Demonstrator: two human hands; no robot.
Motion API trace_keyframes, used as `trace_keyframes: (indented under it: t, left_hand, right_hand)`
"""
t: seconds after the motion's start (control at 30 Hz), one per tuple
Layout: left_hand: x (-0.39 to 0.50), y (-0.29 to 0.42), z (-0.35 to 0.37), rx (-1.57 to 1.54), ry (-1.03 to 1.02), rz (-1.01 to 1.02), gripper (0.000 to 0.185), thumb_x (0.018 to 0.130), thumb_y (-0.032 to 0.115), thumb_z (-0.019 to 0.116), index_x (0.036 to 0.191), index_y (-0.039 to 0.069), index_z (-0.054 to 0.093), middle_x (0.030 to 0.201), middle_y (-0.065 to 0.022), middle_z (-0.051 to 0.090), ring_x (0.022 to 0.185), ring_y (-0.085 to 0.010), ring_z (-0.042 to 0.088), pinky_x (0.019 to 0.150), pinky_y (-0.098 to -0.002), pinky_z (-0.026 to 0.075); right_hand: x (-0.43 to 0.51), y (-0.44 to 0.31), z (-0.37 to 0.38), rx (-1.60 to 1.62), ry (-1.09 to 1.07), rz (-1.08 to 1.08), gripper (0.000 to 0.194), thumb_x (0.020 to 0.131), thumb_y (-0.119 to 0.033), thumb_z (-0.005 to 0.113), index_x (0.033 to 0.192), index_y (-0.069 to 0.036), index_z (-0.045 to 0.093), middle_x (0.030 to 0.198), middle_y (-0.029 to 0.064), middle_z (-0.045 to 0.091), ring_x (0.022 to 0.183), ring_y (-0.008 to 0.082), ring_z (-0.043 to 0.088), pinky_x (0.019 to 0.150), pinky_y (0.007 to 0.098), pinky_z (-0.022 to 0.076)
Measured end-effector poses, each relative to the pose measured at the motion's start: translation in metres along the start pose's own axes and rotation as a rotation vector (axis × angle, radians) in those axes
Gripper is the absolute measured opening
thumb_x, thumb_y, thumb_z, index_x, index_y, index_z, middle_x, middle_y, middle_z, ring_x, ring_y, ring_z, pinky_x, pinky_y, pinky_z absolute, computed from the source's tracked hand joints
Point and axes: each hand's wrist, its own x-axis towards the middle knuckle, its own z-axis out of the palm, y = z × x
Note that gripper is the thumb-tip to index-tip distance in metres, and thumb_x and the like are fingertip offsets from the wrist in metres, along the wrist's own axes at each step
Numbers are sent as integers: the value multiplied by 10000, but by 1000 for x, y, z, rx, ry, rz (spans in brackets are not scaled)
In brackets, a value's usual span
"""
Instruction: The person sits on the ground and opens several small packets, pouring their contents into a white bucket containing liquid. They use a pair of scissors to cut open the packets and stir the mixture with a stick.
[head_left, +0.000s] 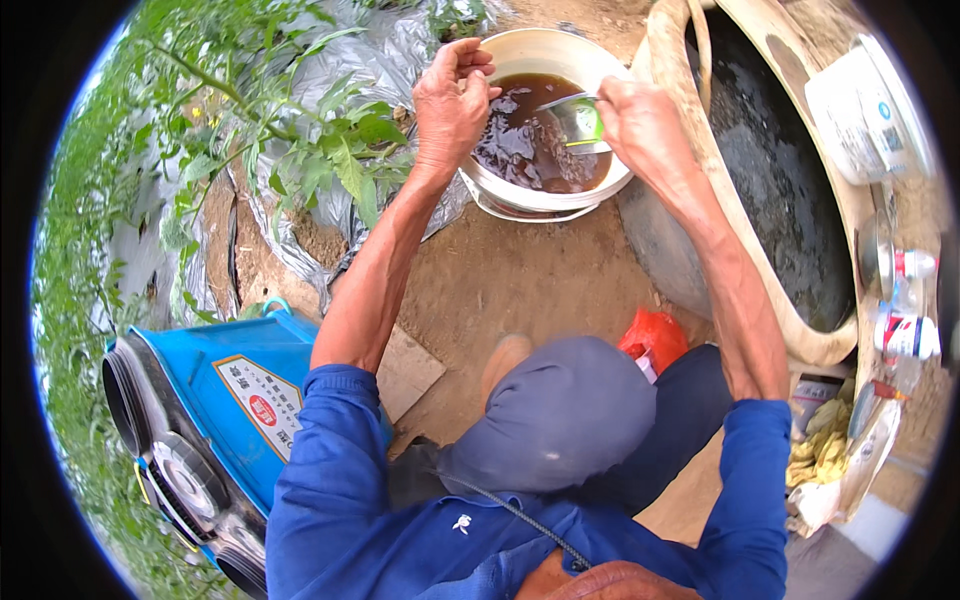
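Observation:
A white plastic bucket (559, 201) holds dark brown liquid (525, 154) with a glossy, rippled surface. Above its left rim is my left hand (452, 101), fingers loosely curled and apart, with nothing visible in them. My right hand (646, 120) is shut on a shiny, see-through vessel (579, 124) with green markings, by the bucket's right side. The vessel is tilted over the liquid, its lower edge at or near the surface. Its exact kind is unclear, and my fingers hide its near end.
A large vat (739, 195) with a thick pale rim holds dark liquid at right. Beyond stand a white tub (855, 112) and plastic bottles (904, 334). A blue backpack sprayer (202, 382) is at lower left, tomato plants (330, 142) at left. A red plastic bag (654, 337) lies near my leg.

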Motion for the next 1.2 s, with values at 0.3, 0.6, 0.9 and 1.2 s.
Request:
trace_keyframes:
  t: [0.3,0.6,0.9,1.2]
  left_hand:
    - [-4,2,0,-1,-49,-50,331,1031,-71,536,1353,-52,607,1180,-119,710,1084,-178,721,869,-323,686]
    - [-1,1,1,-1,-4,-16,333,1005,-77,542,1326,-41,620,1154,-121,724,1049,-180,739,833,-326,694]
    - [-1,3,-1,21,-31,-50,336,1030,-71,530,1355,-38,613,1177,-117,714,1085,-175,731,859,-330,695]
    - [-2,-2,-2,96,4,43,341,1022,-79,547,1356,-47,610,1163,-121,731,1069,-170,736,926,-319,655]
  right_hand:
    - [-1,-3,1,-113,-123,22,130,1007,-84,624,934,1,689,711,143,702,645,187,713,603,390,566]
    - [-1,1,22,156,-222,123,162,985,-111,611,904,7,685,749,231,694,767,368,747,746,477,597]
    - [-2,7,41,178,-140,153,196,932,-99,602,829,43,688,800,302,692,804,483,724,767,551,593]
    - [4,-4,-24,101,59,135,136,993,-88,619,937,-6,711,771,218,712,700,375,732,708,466,587]
